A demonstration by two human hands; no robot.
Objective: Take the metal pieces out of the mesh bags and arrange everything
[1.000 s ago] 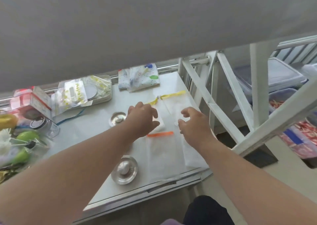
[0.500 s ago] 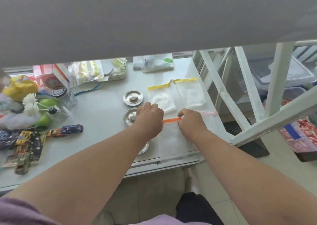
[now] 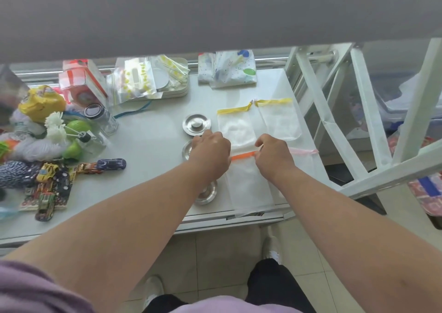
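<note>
Several white mesh bags lie flat on the right part of the white table [image 3: 148, 143]. The nearest one, the orange-trimmed bag [image 3: 248, 188], has its top edge pinched at both ends: my left hand [image 3: 210, 150] at the left end, my right hand [image 3: 272, 155] at the right end. Two yellow-trimmed bags [image 3: 235, 128] [image 3: 277, 119] lie side by side behind it, and a pink-trimmed bag [image 3: 303, 162] lies under my right wrist. Three round metal pieces sit in a column left of the bags: one in full view [image 3: 196, 124], one [image 3: 189, 149] partly under my left hand, one [image 3: 207, 194] under my left forearm.
Toy cars [image 3: 55, 181], yarn, a glass jar [image 3: 100, 118] and green items crowd the table's left. A zip bag on a tray [image 3: 143, 81] and a patterned cloth [image 3: 227, 70] line the back. A white metal frame [image 3: 358, 112] stands to the right. The table's front edge is close below the bags.
Both hands came back from the yellow-trimmed bags to the orange trim and closed on its ends. The camera view shifted left, so the toys and clutter are in sight.
</note>
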